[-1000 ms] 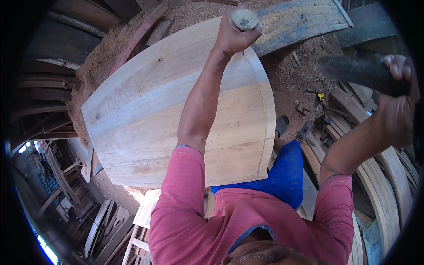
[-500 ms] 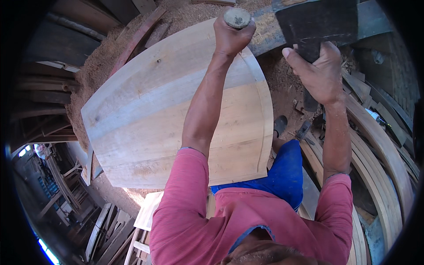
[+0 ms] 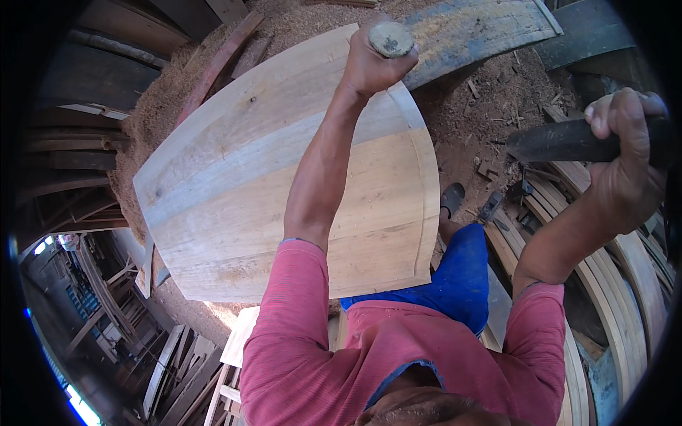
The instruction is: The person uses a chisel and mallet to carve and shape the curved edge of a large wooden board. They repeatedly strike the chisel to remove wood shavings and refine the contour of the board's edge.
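My left hand [image 3: 368, 73] is closed around an upright tool with a round wooden handle [image 3: 391, 39], its worn pale end facing up. The tool's lower part is hidden beneath the fist, which is over the far right edge of a curved wooden panel [image 3: 227, 192]. The panel is made of joined boards and has a line along its right rim. Out to the right, my right hand [image 3: 629, 160] grips a dark mallet [image 3: 561, 143] by its handle. The mallet's head is lost in the dark picture edge.
A sawdust-covered plank [image 3: 483, 35] passes beyond the panel. Long curved boards [image 3: 604, 284] lie along the right side. A block-like tool [image 3: 491, 206] lies near my sandalled foot [image 3: 452, 197]. Sawdust [image 3: 160, 113] and a reddish board [image 3: 220, 67] are at the far left.
My right hand has swung right and slightly down with the mallet, turning its handle end leftward. My left hand and its tool shifted slightly right.
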### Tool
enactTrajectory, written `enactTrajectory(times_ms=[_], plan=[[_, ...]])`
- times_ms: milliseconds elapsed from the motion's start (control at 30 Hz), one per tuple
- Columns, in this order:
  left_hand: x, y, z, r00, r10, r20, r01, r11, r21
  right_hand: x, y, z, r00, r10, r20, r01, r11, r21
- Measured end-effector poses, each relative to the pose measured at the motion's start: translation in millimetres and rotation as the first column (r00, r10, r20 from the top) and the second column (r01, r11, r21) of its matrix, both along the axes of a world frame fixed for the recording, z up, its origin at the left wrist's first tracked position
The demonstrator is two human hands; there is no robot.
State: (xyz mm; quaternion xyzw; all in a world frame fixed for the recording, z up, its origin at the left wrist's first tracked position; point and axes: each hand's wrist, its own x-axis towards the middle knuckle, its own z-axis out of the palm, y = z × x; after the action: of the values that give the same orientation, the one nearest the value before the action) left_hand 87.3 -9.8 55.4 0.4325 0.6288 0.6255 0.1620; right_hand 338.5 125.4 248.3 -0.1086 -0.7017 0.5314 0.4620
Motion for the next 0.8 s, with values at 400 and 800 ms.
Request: enactTrajectory(times_ms=[400, 800], plan=[[10, -1, -7, 1.000, 0.014, -0.022, -0.014, 1.000, 0.028, -70, -9, -78, 0.597, -0.371, 0.712, -0.283, 0.733, 0.619], [14, 50, 6, 0.981, 0.179, -0.077, -0.184, 0.981, -0.066, 12, -36, -123, 0.829, 0.130, 0.544, 0.128, 0.903, -0.410]])
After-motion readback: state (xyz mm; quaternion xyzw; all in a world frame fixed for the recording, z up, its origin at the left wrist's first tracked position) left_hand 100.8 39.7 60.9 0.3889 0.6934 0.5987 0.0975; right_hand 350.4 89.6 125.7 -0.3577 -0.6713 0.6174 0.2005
